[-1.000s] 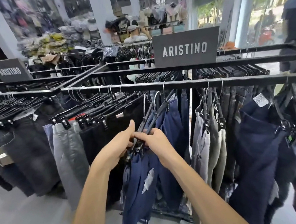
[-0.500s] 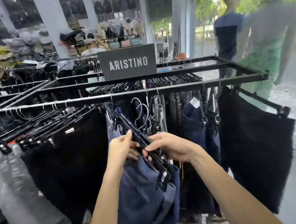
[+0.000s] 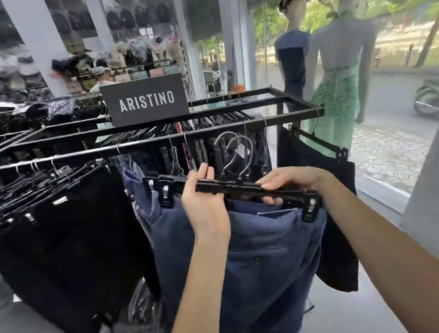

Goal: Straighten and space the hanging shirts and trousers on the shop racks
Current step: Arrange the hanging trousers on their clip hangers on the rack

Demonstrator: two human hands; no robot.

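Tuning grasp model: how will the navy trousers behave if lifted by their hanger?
Probably floppy: the navy trousers sag and fold below the clips. The hanger looks stiff: straight between left hand and right hand.

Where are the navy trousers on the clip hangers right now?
Head view, centre: the navy trousers hang from black clip hangers gripped by the left hand and right hand, below the front rail, right of the black trousers.

The hangers [image 3: 242,187] I hold are matt black plastic, with shiny metal clips [image 3: 309,209] and bright wire hooks [image 3: 234,148]. The navy trousers [image 3: 263,256] are smooth woven cloth; the black trousers [image 3: 66,244] look matt. The rack rail [image 3: 156,141] is matt black metal.
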